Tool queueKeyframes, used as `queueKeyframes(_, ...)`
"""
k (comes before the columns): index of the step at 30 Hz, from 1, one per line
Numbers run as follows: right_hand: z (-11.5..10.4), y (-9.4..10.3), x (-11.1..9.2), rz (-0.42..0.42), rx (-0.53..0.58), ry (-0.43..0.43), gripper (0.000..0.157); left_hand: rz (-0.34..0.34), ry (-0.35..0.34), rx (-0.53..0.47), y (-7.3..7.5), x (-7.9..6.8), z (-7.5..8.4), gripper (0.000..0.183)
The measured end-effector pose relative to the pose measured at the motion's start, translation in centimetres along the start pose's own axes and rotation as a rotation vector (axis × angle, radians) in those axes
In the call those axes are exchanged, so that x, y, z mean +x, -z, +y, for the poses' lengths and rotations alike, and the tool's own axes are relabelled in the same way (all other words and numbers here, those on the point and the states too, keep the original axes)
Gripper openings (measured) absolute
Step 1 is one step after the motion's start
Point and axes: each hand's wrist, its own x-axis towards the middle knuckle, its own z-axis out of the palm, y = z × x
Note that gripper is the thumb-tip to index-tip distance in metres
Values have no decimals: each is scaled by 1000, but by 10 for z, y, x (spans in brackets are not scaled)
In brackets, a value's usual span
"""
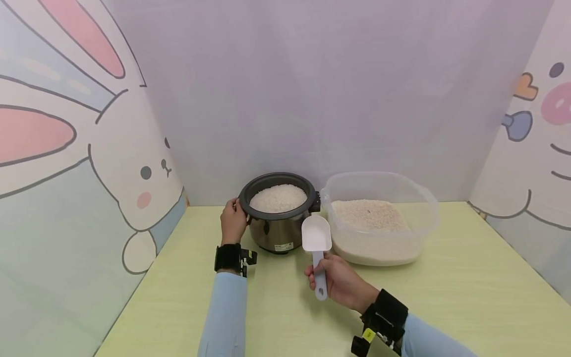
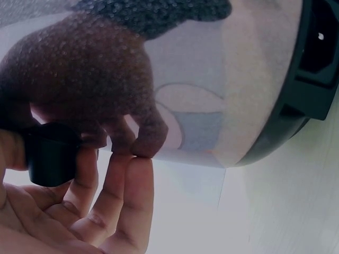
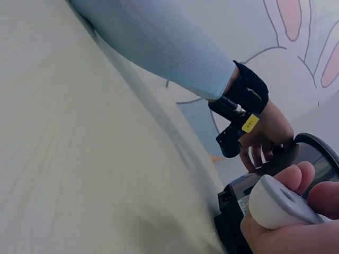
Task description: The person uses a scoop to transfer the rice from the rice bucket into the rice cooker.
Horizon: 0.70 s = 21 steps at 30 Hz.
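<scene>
A rice cooker [image 1: 277, 233] with a dark rim and shiny metal body holds white rice [image 1: 278, 198]. My left hand [image 1: 233, 221] grips its black side handle [image 2: 53, 154], and in the left wrist view the fingertips [image 2: 139, 164] touch the cooker's wall. In front of the cooker, my right hand [image 1: 341, 281] holds a white scoop [image 1: 316, 234] by its grey handle, bowl pointing away from me. No rice shows in the scoop's bowl. In the right wrist view the handle's end [image 3: 270, 203] sticks out from the curled fingers.
A clear plastic tub [image 1: 424, 218] of rice [image 1: 370, 215] stands right of the cooker, close beside it. Both sit towards the back of the pale yellow-green table [image 1: 468, 277]. A plain wall [image 1: 321, 99] rises behind, with cartoon-printed walls on both sides.
</scene>
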Motion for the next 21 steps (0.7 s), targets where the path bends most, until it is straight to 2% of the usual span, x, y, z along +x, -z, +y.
queueKeyframes(6,7,1,1,49,125,-66,26,1,-5,16,1,0,-1,45)
queueKeyframes(10,9,-2,-1,101,159,-66,42,6,-10,39,1,0,-2,45)
queueKeyframes(12,10,-4,-3,118,160,-66,44,13,-14,51,1,1,-2,46)
queueKeyframes(17,12,-8,-7,138,110,-63,38,10,-20,22,1,-1,0,44)
queueKeyframes(21,16,-13,-10,174,50,-20,33,14,-26,12,1,-3,2,43)
